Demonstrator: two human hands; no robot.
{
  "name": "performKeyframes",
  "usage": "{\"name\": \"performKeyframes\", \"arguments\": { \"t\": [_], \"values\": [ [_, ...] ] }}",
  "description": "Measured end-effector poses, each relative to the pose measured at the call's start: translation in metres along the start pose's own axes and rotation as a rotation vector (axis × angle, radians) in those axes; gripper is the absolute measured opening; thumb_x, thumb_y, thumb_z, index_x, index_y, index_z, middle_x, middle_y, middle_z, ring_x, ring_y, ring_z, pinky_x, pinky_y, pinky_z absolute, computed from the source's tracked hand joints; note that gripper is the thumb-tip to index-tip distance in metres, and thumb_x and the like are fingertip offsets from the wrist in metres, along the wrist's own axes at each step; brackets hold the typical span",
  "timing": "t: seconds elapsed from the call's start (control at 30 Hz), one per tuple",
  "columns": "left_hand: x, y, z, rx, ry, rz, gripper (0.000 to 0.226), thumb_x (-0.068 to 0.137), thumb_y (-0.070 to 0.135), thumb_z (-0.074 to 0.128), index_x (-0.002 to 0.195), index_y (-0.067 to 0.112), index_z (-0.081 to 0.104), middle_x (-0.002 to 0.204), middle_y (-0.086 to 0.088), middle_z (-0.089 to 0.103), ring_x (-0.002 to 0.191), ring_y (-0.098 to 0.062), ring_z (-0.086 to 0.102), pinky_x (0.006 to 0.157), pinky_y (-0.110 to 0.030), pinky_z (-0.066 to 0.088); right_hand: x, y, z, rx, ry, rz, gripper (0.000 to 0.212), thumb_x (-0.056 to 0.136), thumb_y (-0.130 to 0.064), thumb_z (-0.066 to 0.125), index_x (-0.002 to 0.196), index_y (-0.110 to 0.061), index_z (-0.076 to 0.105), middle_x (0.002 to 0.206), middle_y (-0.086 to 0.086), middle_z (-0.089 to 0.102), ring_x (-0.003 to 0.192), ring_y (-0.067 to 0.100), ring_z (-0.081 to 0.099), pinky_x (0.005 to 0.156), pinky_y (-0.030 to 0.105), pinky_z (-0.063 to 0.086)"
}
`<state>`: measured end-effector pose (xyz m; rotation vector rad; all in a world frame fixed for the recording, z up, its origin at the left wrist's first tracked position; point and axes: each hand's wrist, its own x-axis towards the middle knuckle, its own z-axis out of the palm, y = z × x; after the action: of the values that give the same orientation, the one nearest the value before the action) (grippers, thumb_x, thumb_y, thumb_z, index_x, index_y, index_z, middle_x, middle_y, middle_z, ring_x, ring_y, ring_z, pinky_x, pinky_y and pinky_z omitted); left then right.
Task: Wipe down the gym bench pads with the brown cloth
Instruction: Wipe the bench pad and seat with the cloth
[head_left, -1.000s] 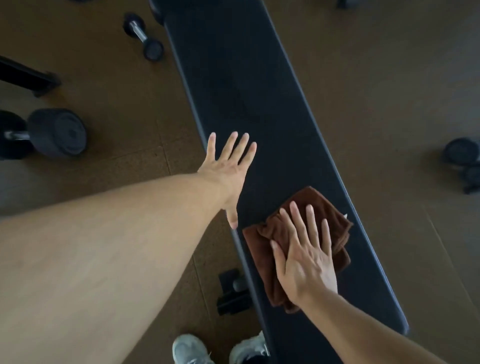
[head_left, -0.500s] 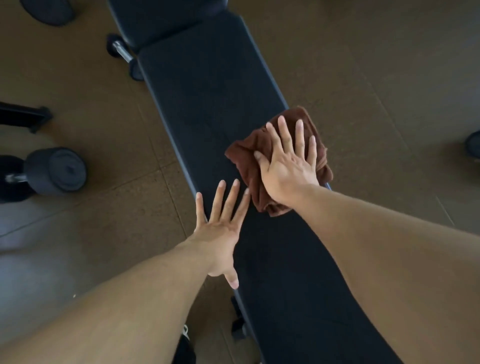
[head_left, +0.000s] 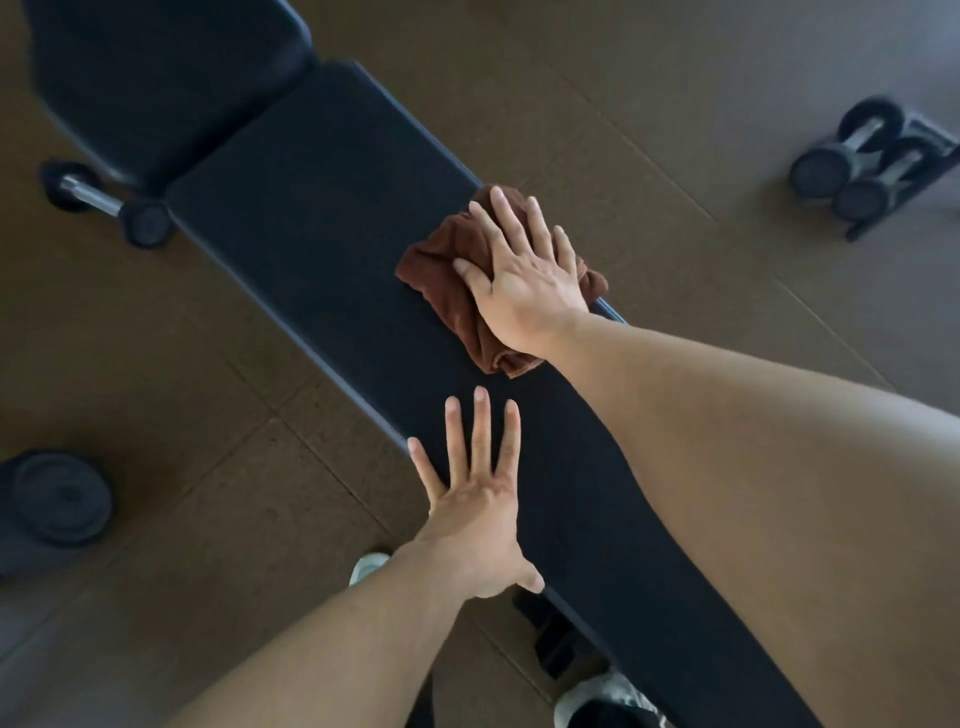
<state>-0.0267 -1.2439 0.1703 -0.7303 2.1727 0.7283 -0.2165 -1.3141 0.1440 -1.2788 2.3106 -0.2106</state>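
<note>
The black gym bench's long pad (head_left: 332, 218) runs from upper left to lower right across the floor, and a second pad (head_left: 156, 78) adjoins it at the top left. A crumpled brown cloth (head_left: 447, 270) lies on the long pad near its right edge. My right hand (head_left: 524, 280) presses flat on the cloth with straight fingers. Nearer to me, my left hand (head_left: 478, 504) rests flat on the pad's left edge, fingers spread, holding nothing.
A dumbbell (head_left: 104, 200) lies on the brown floor beside the bench's upper left. Two more dumbbells (head_left: 857, 156) sit in a stand at the upper right. A black weight (head_left: 57, 499) lies at the left. My shoes (head_left: 602, 696) stand by the bench frame.
My right hand has slid the cloth along the pad away from the near end, toward the second pad. My left hand has dropped back from ahead of the cloth to behind it.
</note>
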Motion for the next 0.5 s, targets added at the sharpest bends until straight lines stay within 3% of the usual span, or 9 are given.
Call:
{"name": "performKeyframes", "arguments": {
  "t": [0.1, 0.2, 0.27, 0.37, 0.5],
  "values": [
    [-0.008, -0.023, -0.001, 0.04, 0.061, 0.16, 0.149, 0.071, 0.061, 0.08, 0.144, 0.027, -0.044, 0.143, -0.001, -0.061, 0.131, -0.029, -0.056, 0.108, -0.063, -0.029, -0.016, -0.006, 0.01, 0.017, 0.033, 0.07, 0.067, 0.108, -0.06, 0.021, 0.167, -0.034, 0.003, 0.174, -0.011, -0.01, 0.159, 0.021, -0.02, 0.128, 0.049, -0.013],
    [-0.027, -0.067, 0.019, 0.098, 0.321, 0.311, 0.116, 0.087, 0.051, 0.069, 0.159, 0.02, -0.017, 0.165, 0.001, -0.031, 0.15, -0.02, -0.031, 0.126, -0.05, -0.005, -0.047, -0.012, 0.026, 0.018, 0.058, 0.097, 0.068, 0.108, -0.06, 0.019, 0.167, -0.032, 0.002, 0.175, -0.009, -0.008, 0.159, 0.022, -0.019, 0.128, 0.048, -0.014],
    [-0.045, -0.101, 0.039, 0.115, 0.399, 0.286, 0.107, 0.088, 0.042, 0.07, 0.162, 0.016, -0.002, 0.17, -0.003, -0.012, 0.156, -0.019, -0.013, 0.127, -0.04, 0.005, -0.079, -0.018, 0.039, 0.022, 0.085, 0.079, 0.068, 0.107, -0.061, 0.021, 0.167, -0.031, 0.005, 0.175, -0.008, -0.003, 0.16, 0.023, -0.016, 0.129, 0.049, -0.01],
    [-0.064, -0.141, 0.062, 0.065, 0.381, 0.171, 0.111, 0.078, 0.032, 0.081, 0.162, 0.013, 0.011, 0.17, -0.008, 0.004, 0.157, -0.021, 0.003, 0.123, -0.038, 0.008, -0.137, -0.037, 0.064, -0.002, 0.101, 0.063, 0.068, 0.107, -0.06, 0.027, 0.166, -0.03, 0.016, 0.175, -0.007, 0.007, 0.161, 0.023, -0.008, 0.13, 0.047, -0.008],
    [-0.066, -0.163, 0.056, -0.025, 0.408, 0.098, 0.116, 0.073, 0.025, 0.085, 0.162, 0.013, 0.011, 0.17, -0.008, 0.007, 0.157, -0.023, 0.009, 0.126, -0.044, 0.019, -0.172, -0.06, 0.093, -0.093, 0.007, 0.123, 0.072, 0.107, -0.067, 0.021, 0.167, -0.032, 0.004, 0.174, -0.011, -0.01, 0.157, 0.017, -0.026, 0.126, 0.043, -0.021]
  ]
}}
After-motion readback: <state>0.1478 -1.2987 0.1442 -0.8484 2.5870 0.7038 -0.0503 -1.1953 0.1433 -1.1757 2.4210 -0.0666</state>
